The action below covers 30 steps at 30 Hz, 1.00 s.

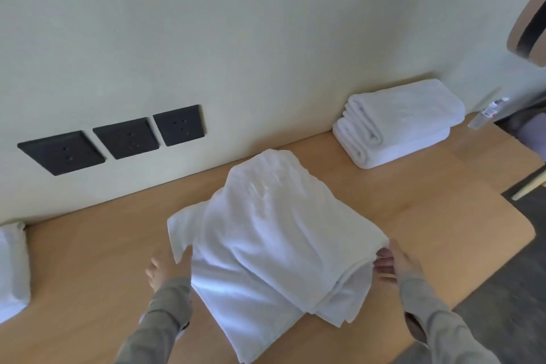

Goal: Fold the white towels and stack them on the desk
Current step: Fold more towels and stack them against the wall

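A large white towel (274,242) lies partly folded in loose layers in the middle of the wooden desk (419,204), one end hanging over the near edge. My left hand (167,267) grips its left edge, fingers tucked under a raised corner. My right hand (394,263) pinches the folded layers at the towel's right side. Two folded white towels sit in a stack (399,124) at the back right of the desk, against the wall.
Three black wall sockets (118,139) sit low on the wall at left. Another white towel (13,269) lies at the desk's far left edge. A small bottle (487,112) stands beyond the stack. Dark floor shows at right.
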Available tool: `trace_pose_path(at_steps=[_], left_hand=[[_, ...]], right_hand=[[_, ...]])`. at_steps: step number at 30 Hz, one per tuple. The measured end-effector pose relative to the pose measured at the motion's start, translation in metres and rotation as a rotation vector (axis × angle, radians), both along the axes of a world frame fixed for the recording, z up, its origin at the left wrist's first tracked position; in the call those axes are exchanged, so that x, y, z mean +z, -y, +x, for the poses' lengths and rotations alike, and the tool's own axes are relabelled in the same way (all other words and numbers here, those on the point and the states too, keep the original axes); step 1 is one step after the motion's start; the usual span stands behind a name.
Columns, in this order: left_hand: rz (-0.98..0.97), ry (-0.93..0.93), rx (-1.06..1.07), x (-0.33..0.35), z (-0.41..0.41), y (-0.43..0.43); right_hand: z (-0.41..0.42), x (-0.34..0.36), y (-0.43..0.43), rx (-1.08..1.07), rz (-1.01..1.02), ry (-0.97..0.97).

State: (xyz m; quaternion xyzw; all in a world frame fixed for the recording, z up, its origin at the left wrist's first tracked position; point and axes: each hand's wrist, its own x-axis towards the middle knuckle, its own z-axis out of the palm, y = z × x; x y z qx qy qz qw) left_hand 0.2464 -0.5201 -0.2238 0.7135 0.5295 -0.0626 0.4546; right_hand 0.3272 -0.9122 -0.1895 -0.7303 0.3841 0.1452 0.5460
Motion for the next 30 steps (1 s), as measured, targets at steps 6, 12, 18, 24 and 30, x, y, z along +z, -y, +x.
trace_pose_path(at_steps=[6, 12, 18, 24, 30], left_hand=[[-0.235, 0.043, 0.201, -0.015, 0.000, 0.024], [-0.305, 0.104, 0.321, -0.022, 0.011, 0.043], [-0.196, 0.270, 0.367, -0.001, 0.013, 0.048], [0.042, 0.445, 0.163, 0.072, 0.025, 0.028], [0.279, 0.468, 0.118, 0.148, 0.015, -0.028]], right_hand=[[0.019, -0.017, 0.024, 0.263, -0.235, 0.071], [0.044, -0.043, 0.022, 0.554, -0.341, -0.002], [0.053, -0.044, 0.024, 0.693, -0.501, 0.119], [0.093, 0.040, -0.013, 0.538, -0.003, 0.525], [0.123, 0.157, -0.009, 0.749, -0.781, 1.395]])
